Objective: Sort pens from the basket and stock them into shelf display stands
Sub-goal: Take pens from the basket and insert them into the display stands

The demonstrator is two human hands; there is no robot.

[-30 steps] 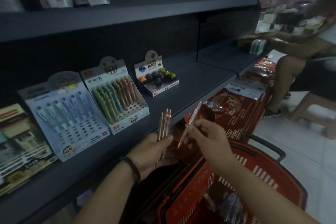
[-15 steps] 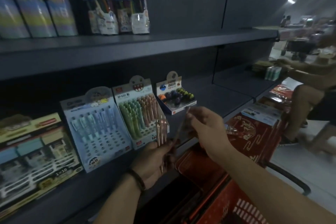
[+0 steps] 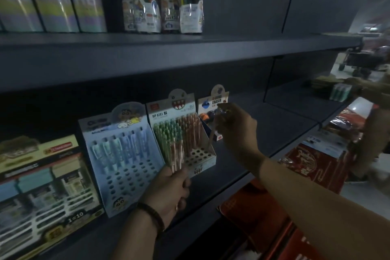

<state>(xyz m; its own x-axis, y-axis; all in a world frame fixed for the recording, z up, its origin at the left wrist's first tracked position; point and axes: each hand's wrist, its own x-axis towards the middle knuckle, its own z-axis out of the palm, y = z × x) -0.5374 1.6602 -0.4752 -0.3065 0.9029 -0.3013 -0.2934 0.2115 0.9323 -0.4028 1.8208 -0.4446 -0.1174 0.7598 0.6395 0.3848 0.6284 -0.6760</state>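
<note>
Dark store shelf [image 3: 242, 150] carries a monster-face display stand [image 3: 185, 133] with green and orange pens. Right hand [image 3: 236, 131], just right of stand, fingers pinched tight on one orange pen [image 3: 211, 137], tip at stand's empty holes. Left hand [image 3: 168, 192], below stand, fist wrapped around pen bundle [image 3: 176, 158].

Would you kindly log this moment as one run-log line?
left hand: holds spare pens | right hand: lowering pen into stand
</note>
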